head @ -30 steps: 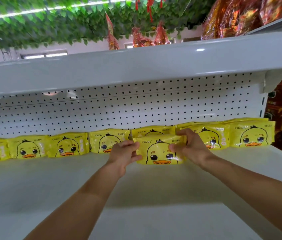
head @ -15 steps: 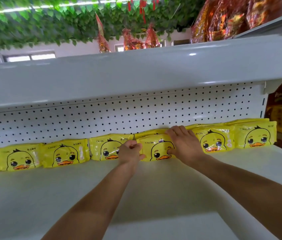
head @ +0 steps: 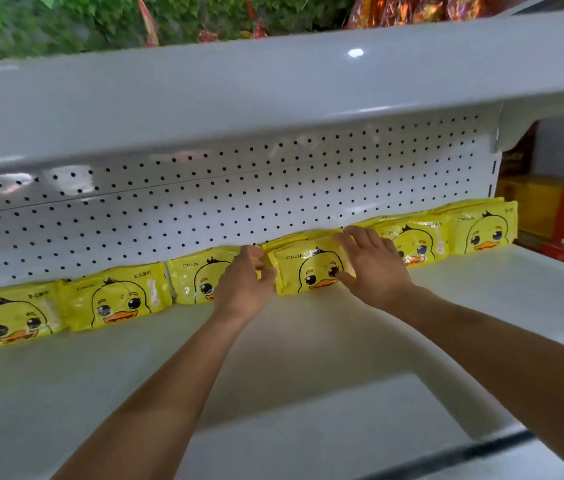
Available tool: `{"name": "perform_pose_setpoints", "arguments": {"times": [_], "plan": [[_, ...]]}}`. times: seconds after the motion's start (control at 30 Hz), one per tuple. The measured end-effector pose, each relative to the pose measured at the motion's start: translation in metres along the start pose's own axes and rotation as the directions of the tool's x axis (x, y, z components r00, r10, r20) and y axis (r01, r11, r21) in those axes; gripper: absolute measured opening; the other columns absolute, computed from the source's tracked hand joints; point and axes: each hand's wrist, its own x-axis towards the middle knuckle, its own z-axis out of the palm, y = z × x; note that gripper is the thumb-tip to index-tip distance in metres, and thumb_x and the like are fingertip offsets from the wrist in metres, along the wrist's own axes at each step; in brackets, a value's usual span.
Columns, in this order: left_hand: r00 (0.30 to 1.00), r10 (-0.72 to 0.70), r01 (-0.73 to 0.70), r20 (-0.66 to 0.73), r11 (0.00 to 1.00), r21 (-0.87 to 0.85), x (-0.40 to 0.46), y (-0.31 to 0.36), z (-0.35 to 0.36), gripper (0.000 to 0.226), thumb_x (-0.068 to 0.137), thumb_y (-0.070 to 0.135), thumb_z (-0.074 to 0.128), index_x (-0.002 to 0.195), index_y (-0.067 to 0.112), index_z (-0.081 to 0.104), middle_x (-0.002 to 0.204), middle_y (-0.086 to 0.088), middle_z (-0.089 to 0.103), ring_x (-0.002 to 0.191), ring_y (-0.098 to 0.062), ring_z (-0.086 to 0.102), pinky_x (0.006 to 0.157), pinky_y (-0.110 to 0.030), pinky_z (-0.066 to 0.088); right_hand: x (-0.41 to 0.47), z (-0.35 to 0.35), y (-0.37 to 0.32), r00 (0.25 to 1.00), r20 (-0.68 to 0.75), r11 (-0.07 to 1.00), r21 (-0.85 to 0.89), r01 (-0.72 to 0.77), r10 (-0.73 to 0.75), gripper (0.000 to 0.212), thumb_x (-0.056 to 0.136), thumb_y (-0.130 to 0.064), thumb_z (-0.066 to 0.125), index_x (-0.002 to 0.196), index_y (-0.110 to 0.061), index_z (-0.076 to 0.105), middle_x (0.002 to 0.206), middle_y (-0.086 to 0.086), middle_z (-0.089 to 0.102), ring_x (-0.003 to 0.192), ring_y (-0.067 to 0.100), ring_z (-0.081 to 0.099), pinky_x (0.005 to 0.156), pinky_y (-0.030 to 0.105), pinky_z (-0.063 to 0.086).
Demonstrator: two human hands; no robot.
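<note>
Yellow duck pack (head: 303, 268) stands upright at the back of the shelf (head: 273, 358), below the pegboard (head: 239, 188), in a row of like packs (head: 117, 296). Our right grip (head: 374, 268) clasps its right end, fingers over the top edge, thumb on the face. Our left grip (head: 244, 284) sits curled at its left edge; whether it pinches, we cannot tell.

Duck pack (head: 197, 275) partly behind left hand (head: 244, 285)

Upright yellow duck pack (head: 303, 266) between left hand (head: 244, 284) and right hand (head: 374, 270)
</note>
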Motion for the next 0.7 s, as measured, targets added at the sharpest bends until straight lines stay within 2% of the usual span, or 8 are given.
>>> {"name": "perform_pose_setpoints", "arguments": {"times": [0.1, 0.2, 0.3, 0.43, 0.57, 0.7], "plan": [[0.991, 0.112, -0.129, 0.080, 0.958, 0.256, -0.010, -0.001, -0.009, 0.039, 0.092, 0.039, 0.057, 0.126, 0.022, 0.049, 0.126, 0.005, 0.056, 0.116, -0.020, 0.054, 0.088, -0.037, 0.046, -0.025, -0.010, 0.006, 1.000, -0.002, 1.000, -0.001, -0.029, 0.029, 0.051, 0.091, -0.037, 0.055, 0.139, -0.026, 0.043, 0.140, -0.002, 0.041, 0.130, 0.021, 0.037, 0.107, 0.039, 0.026], [0.969, 0.157, -0.213, 0.191, 0.921, 0.326, -0.023, 0.009, -0.015, 0.040, 0.092, 0.044, 0.056, 0.127, 0.024, 0.051, 0.131, 0.003, 0.054, 0.120, -0.021, 0.052, 0.094, -0.040, 0.046, -0.048, -0.026, 0.017, 0.998, 0.028, 0.998, -0.036, -0.052, 0.053, 0.046, 0.092, -0.038, 0.053, 0.135, -0.028, 0.045, 0.136, -0.004, 0.046, 0.128, 0.020, 0.042, 0.106, 0.038, 0.026], [0.952, 0.214, -0.281, 0.218, 0.893, 0.352, -0.040, 0.028, -0.020, 0.035, 0.093, 0.046, 0.054, 0.123, 0.029, 0.055, 0.129, 0.007, 0.056, 0.119, -0.018, 0.053, 0.093, -0.041, 0.047, -0.071, -0.048, 0.032, 0.996, 0.042, 0.995, -0.060, -0.074, 0.077, 0.042, 0.092, -0.040, 0.052, 0.133, -0.029, 0.046, 0.136, -0.004, 0.046, 0.128, 0.019, 0.043, 0.103, 0.036, 0.031], [0.936, 0.288, -0.338, 0.202, 0.897, 0.286, -0.075, 0.070, -0.013, 0.029, 0.094, 0.044, 0.054, 0.119, 0.030, 0.058, 0.123, 0.012, 0.061, 0.113, -0.015, 0.057, 0.088, -0.036, 0.049, -0.116, -0.077, 0.059, 0.991, 0.038, 0.990, -0.052, -0.127, 0.129, 0.037, 0.094, -0.040, 0.051, 0.129, -0.030, 0.050, 0.134, -0.005, 0.050, 0.124, 0.017, 0.047, 0.097, 0.034, 0.036], [0.911, 0.364, -0.398, 0.192, 0.899, 0.184, -0.125, 0.121, 0.011, 0.024, 0.093, 0.041, 0.055, 0.115, 0.032, 0.059, 0.119, 0.014, 0.063, 0.114, -0.013, 0.056, 0.090, -0.033, 0.047, -0.173, -0.106, 0.095, 0.985, 0.021, 0.983, -0.059, -0.172, 0.174, 0.033, 0.094, -0.039, 0.051, 0.125, -0.029, 0.054, 0.125, -0.004, 0.057, 0.115, 0.019, 0.053, 0.095, 0.036, 0.039], [0.863, 0.470, -0.490, 0.185, 0.868, 0.082, -0.187, 0.167, 0.042, 0.023, 0.093, 0.038, 0.056, 0.113, 0.029, 0.061, 0.115, 0.012, 0.064, 0.110, -0.014, 0.058, 0.088, -0.032, 0.046, -0.241, -0.138, 0.133, 0.977, 0.005, 0.976, -0.049, -0.211, 0.211, 0.029, 0.094, -0.035, 0.052, 0.120, -0.027, 0.058, 0.119, -0.004, 0.060, 0.111, 0.019, 0.055, 0.092, 0.037, 0.039]]}}
